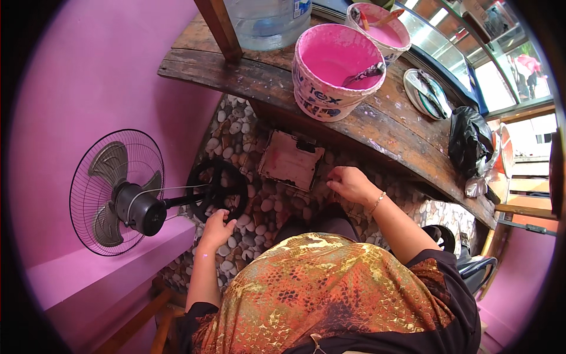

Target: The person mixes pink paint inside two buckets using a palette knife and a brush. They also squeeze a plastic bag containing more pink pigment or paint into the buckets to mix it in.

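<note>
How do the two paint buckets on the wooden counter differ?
The near bucket looks larger than the far bucket and stands closer to the counter edge. The near bucket is mostly scraped down, its inner walls coated pink, with a dark-handled tool leaning inside; the far bucket is filled high with pink paint and holds two orange-handled tools. Both are round, open and smeared with pink paint.

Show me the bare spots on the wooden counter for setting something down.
Bare wood lies on the wooden counter between the big pink paint bucket and the black plastic bag, below the round lid. The far end is crowded: water jug, wooden post, smaller bucket.
</note>
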A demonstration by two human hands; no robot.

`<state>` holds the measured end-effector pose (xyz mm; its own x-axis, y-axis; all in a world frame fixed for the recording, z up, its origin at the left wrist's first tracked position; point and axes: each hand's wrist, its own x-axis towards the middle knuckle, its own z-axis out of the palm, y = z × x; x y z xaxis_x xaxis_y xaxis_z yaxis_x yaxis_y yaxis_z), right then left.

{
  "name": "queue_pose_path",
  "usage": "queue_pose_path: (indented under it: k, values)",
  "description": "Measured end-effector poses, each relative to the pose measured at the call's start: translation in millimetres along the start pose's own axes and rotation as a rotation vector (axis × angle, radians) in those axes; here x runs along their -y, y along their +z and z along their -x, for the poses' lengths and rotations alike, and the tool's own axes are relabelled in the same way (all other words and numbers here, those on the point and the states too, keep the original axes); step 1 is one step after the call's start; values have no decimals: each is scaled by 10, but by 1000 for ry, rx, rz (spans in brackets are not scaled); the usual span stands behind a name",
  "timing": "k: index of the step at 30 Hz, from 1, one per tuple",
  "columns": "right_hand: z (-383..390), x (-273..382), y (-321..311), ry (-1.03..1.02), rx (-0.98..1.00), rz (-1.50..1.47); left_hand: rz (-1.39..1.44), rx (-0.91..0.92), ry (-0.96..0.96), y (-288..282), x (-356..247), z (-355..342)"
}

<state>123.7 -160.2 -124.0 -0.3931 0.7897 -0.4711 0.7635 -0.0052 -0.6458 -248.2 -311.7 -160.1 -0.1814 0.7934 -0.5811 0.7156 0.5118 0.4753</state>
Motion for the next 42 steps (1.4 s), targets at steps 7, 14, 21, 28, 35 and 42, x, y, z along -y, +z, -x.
queue_pose_path:
  k: [7, 14, 21, 28, 35, 42]
  values:
    - [319, 360, -437, -121, 43, -97, -26, -42, 215, -94, -348, -114]
    - [505, 939, -1778, -340, -230, -376, 206, -239, 596, -905, -1771, -150]
    - [-357, 917, -2543, -483, -339, 147, -162, -516, 936, -1291, -3329, -377]
    - [-1529, 815, -2297, -722, 181, 832, -606, -332, 532, -1239, -4230, -869]
    - [-1466, 998, -2549, -709, 268, 847, -638, -321, 399, -1231, -4419, -975]
    - [-321, 1104, -2566, -1177, -647, 426, -562, -196, 252, -1134, -4670, -1188]
